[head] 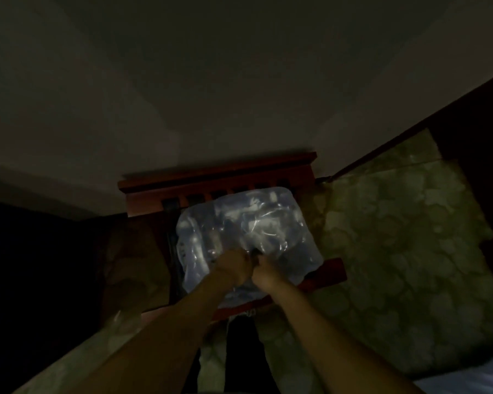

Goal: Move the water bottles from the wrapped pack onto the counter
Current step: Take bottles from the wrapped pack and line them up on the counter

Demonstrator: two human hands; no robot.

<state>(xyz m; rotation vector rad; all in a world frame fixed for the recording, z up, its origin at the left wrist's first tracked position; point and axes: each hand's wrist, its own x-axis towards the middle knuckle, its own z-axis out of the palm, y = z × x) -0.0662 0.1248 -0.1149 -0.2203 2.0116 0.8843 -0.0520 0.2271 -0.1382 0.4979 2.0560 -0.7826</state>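
Clear shrink-wrapped pack of water bottles [246, 237] is seated on a red wooden chair [219, 177]. Film is pinched at its 6 o'clock edge by left hand [234, 265] and right hand [264, 270], fingers curled tight, knuckles together — probably for tearing it open; no bottles seen out yet.

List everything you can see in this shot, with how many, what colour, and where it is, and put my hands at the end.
Wrapped pack of water bottles: one, clear bluish plastic film, centre of view, lying on the wooden chair; number of bottles inside cannot be told in the dim light.
Wooden chair: one, reddish brown, under and behind the pack, against the wall.
Patterned cloth: one, pale green, covering the surface at the right.
Wall: grey, upper part of view.
Left hand: one, gripping the film at the pack's near edge.
Right hand: one, gripping the film right beside the left hand.
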